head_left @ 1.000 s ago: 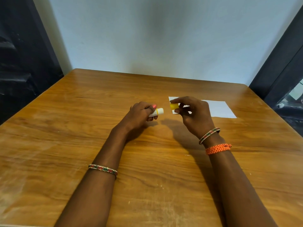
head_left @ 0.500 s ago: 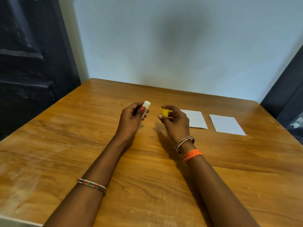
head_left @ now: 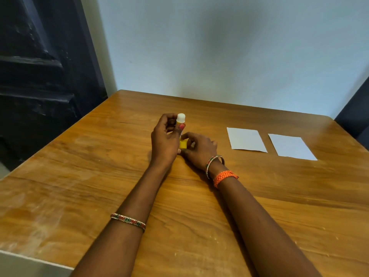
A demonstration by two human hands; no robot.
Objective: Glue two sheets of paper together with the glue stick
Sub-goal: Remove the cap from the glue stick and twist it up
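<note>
My hands closer together than half second ago. Left hand (head_left: 164, 140) grips white glue stick (head_left: 180, 120) upright, white tip up. Right hand (head_left: 199, 149) pinches small yellow cap (head_left: 183, 144) just below stick. Two white paper sheets (head_left: 246, 139) (head_left: 291, 146) lie flat right of stick, on brown wooden table (head_left: 99, 176).

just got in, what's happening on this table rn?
A person is getting a glue stick ready. The left hand holds it upright, white tip up and uncapped. The right hand pinches the yellow cap right below it. Two white paper sheets lie flat and apart on the wooden table to the right, no hand on them.
</note>
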